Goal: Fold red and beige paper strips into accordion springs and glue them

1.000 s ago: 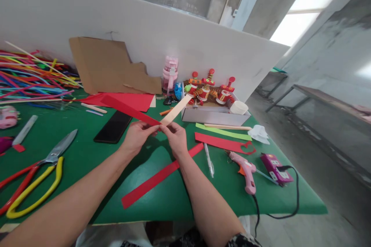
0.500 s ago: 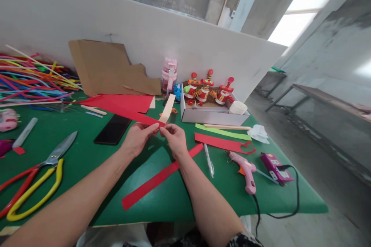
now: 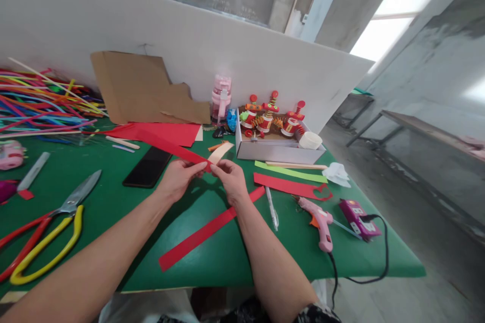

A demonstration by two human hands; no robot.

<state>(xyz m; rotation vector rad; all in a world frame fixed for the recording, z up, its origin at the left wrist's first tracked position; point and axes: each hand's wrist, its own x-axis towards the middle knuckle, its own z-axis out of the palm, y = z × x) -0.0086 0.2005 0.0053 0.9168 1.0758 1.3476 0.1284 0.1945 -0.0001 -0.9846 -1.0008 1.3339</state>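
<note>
My left hand (image 3: 179, 179) is closed, its thumb and fingers pinching the end of a long red paper strip (image 3: 170, 148) above the table. The strip runs back to the left over a phone. Fingertips of my right hand (image 3: 232, 180) close on a cream paper strip (image 3: 223, 150) where it meets the red end. The cream strip curves up and to the right, and exactly how the two overlap is hidden by my fingers. Below my hands, another red strip (image 3: 204, 234) lies slantwise, passing under my right wrist. A white pen (image 3: 272, 209) rests beside it.
Large scissors (image 3: 71, 207) lie open at the left near pipe cleaners (image 3: 41, 103). The phone (image 3: 147, 167) sits behind my left hand. A white box (image 3: 280, 151) holds several red figures. At right are a pink glue gun (image 3: 320, 222) and its corded purple box (image 3: 359, 219).
The cream strip has dropped from standing steeply upright to leaning low toward the right. My right hand has turned slightly and shifted right; the left still pinches the red strip.
</note>
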